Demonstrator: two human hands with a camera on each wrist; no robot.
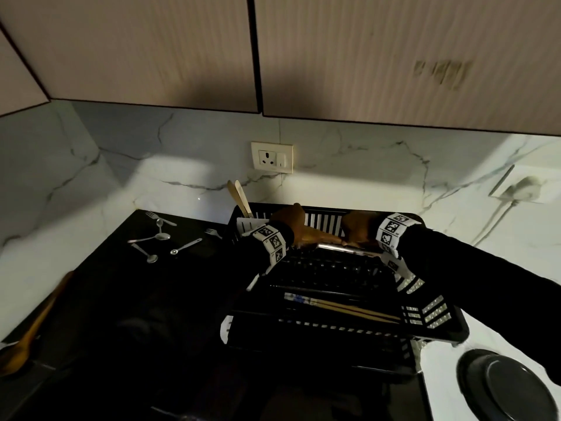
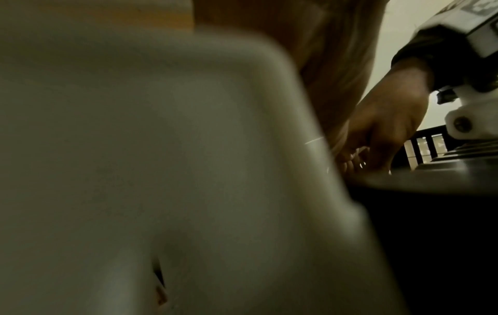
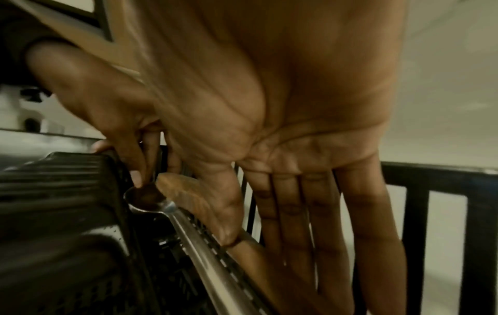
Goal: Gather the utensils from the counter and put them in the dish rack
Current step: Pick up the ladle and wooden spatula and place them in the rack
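A black dish rack (image 1: 437,326) stands on the counter. Across its back part lies a long steel spoon (image 1: 349,250), seen close in the right wrist view (image 3: 215,255). My left hand (image 1: 290,221) reaches down and its fingertips (image 3: 138,180) pinch the spoon's bowl. My right hand (image 1: 358,229) hangs over the handle with straight fingers (image 3: 291,213) and the thumb lying along it. Several small steel spoons and forks (image 1: 158,237) lie on the dark counter to the left. Chopsticks (image 1: 343,308) lie in the rack's front part.
A white cutlery holder (image 1: 244,224) with wooden spatulas (image 1: 239,197) sits in the rack's back left corner; it fills the left wrist view (image 2: 134,149). A wooden spoon (image 1: 27,341) lies at the counter's left edge. A black plate (image 1: 510,390) sits bottom right.
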